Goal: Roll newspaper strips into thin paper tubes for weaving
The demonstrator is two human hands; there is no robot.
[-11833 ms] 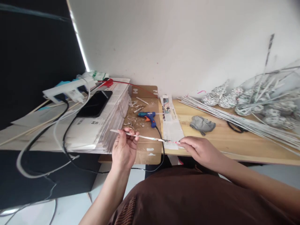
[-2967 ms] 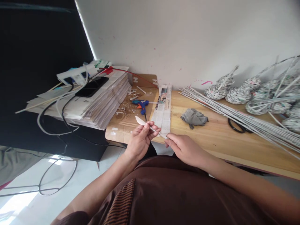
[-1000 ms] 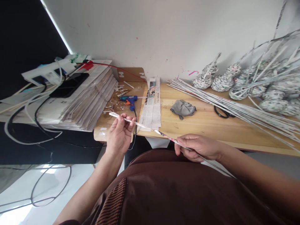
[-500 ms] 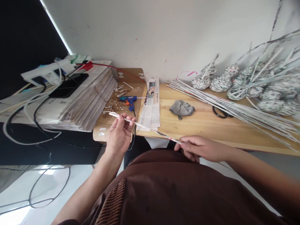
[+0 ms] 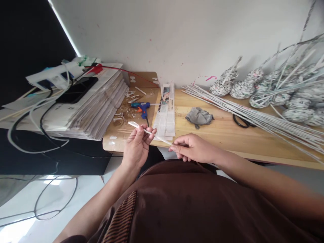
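Note:
A thin rolled newspaper tube [image 5: 162, 139] slants between my hands, in front of the table's near edge. My left hand [image 5: 138, 143] is closed around it close to its flattened white end, which sticks out to the upper left. Lower on the tube, my right hand [image 5: 191, 148] pinches it between thumb and fingers. The tube's far end beyond my right hand is mostly hidden. Just behind my left hand lie a blue glue gun [image 5: 141, 108] and flat newspaper strips [image 5: 165, 118].
Stacked paper [image 5: 101, 108] bears a phone [image 5: 77, 89] and cables at left. A grey cloth [image 5: 199, 116] lies mid-table. Rightward are a bundle of paper tubes [image 5: 243, 116], black-handled scissors [image 5: 240, 121] partly covered by it, and woven paper gourd shapes [image 5: 241, 89]. Scraps litter a brown board [image 5: 113, 143].
My right hand has slid left and up along the paper tube, closer to my left hand. My left hand has shifted slightly right. Both still grip the tube.

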